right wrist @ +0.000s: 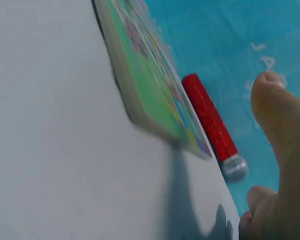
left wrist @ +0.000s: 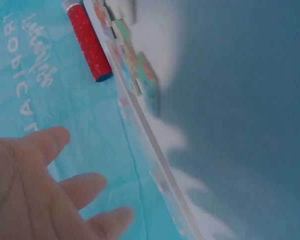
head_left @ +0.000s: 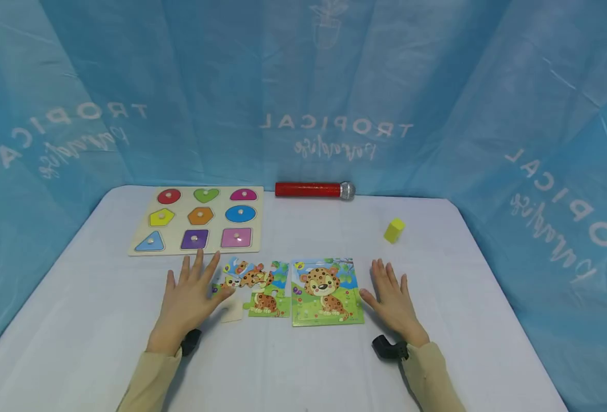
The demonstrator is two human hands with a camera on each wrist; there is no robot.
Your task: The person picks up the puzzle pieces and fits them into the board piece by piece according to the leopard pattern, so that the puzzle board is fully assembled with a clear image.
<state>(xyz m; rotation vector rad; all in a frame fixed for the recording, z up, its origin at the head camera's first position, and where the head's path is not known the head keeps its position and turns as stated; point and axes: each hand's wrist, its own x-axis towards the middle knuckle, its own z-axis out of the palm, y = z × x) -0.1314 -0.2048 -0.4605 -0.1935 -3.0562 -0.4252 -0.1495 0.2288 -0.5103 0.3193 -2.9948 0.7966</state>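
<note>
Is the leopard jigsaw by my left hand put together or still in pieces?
Still in pieces. The leopard jigsaw pieces lie loose and only partly joined beside the left hand, unlike the complete leopard picture board.

The head camera looks forward and down from above the near edge of the worktop (head_left: 102, 320), taking in both hands and the blue backdrop. Each wrist camera sits very low, close to the surface, tilted and facing the far side. Both wrist views share the red microphone (left wrist: 88, 42) with the head view; the right one also sees the leopard puzzle board (right wrist: 150, 95) edge-on.
</note>
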